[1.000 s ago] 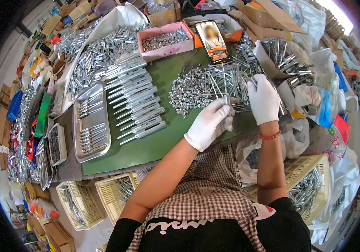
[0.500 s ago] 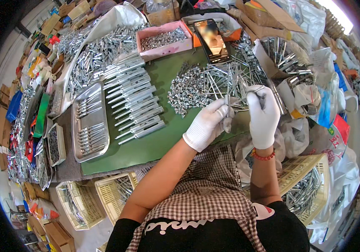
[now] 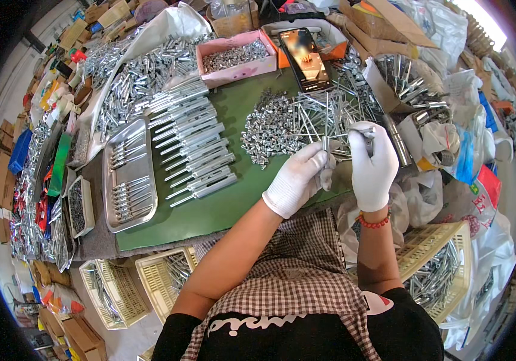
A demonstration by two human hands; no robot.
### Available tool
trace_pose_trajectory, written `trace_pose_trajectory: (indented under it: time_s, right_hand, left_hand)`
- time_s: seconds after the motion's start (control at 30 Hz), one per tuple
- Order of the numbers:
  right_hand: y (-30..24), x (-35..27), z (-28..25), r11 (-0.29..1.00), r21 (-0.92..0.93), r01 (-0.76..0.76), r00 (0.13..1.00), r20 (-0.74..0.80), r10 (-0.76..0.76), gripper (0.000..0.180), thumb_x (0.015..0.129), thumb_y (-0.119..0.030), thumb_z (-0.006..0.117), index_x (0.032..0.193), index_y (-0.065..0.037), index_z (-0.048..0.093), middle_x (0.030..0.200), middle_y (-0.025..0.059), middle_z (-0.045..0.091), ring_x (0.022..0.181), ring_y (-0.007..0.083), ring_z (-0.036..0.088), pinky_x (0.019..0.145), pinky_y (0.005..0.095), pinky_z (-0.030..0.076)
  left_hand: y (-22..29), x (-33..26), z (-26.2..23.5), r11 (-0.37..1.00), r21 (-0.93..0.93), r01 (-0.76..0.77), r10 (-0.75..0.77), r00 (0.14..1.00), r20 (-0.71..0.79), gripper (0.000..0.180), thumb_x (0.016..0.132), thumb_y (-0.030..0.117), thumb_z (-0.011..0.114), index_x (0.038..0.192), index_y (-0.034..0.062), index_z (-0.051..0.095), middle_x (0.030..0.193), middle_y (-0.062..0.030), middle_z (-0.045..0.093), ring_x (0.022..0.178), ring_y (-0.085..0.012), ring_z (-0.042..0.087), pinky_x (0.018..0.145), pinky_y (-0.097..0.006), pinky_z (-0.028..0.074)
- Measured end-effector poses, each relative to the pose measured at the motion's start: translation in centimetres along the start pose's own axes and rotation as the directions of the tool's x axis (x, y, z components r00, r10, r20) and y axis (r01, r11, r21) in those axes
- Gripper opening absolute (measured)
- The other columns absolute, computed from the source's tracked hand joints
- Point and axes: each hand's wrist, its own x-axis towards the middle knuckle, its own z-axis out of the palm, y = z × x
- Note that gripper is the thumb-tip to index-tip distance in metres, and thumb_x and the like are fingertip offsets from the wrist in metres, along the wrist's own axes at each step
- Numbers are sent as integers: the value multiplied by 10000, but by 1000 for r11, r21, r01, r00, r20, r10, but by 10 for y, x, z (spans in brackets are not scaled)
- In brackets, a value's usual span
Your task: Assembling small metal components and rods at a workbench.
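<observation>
My left hand (image 3: 300, 178), in a white glove, is closed around a short metal tube with a thin rod (image 3: 326, 129) standing up from it. My right hand (image 3: 373, 168), gloved too, pinches a small slim metal piece (image 3: 363, 130) between thumb and fingers, a little to the right of the rod; its exact kind is too small to tell. Beyond my hands lie a heap of short silvery sleeves (image 3: 267, 129) and a loose pile of thin metal rods (image 3: 309, 117). Left of these, a column of tube-and-rod assemblies (image 3: 203, 159) lies side by side on the green table top (image 3: 234, 210).
A steel tray (image 3: 108, 207) with several rod pieces lies at the left. At the back are a pink box (image 3: 234, 74) of small parts and a lit phone (image 3: 304, 60) leaning on an orange box. Cream crates (image 3: 126, 301) of metal parts stand below the table edge.
My right hand has shifted slightly left, and the piece in its fingers has turned. My left hand stays almost where it was, with the tube and rod upright.
</observation>
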Motion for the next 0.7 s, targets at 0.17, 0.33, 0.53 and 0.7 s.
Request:
trace_pose_trajectory:
  time_s: [0.17, 0.33, 0.53, 0.7]
  right_hand:
    - [2, -1, 1, 965, -204, 167, 983, 107, -147, 109, 864, -53, 719, 961, -36, 671, 848, 78, 674, 648, 184, 614, 614, 285, 488]
    - [2, -5, 0, 998, -52, 48, 998, -30, -49, 93, 875, -48, 708, 962, -38, 678, 833, 67, 665, 638, 152, 597, 622, 268, 488]
    - [-1, 1, 2, 1000, 18, 17, 1000, 7, -17, 89, 878, -40, 703, 961, -31, 673, 828, 75, 664, 657, 145, 610, 631, 265, 490]
    - [-5, 0, 1, 993, -91, 75, 996, 63, -69, 92, 864, -37, 707, 949, -45, 672, 849, 78, 665, 682, 183, 629, 635, 277, 494]
  left_hand:
    - [-3, -1, -3, 1000, 31, -3, 1, 999, 46, 512, 985, 379, 619, 1335, 17, 526, 921, 40, 507, 762, -84, 446, 698, -270, 421]
    - [-2, 0, -2, 999, -46, 2, -2, 1000, 7, 452, 1017, 314, 564, 1343, 4, 519, 917, 27, 509, 761, -90, 455, 696, -271, 426]
    - [0, 0, -3, 998, -57, 1, -1, 1000, 6, 444, 1018, 305, 571, 1339, 2, 518, 917, 26, 512, 758, -88, 450, 692, -270, 421]
    - [-3, 1, -5, 999, -44, -1, 1, 1000, -1, 449, 993, 328, 615, 1305, 14, 536, 916, 35, 511, 757, -82, 438, 681, -266, 405]
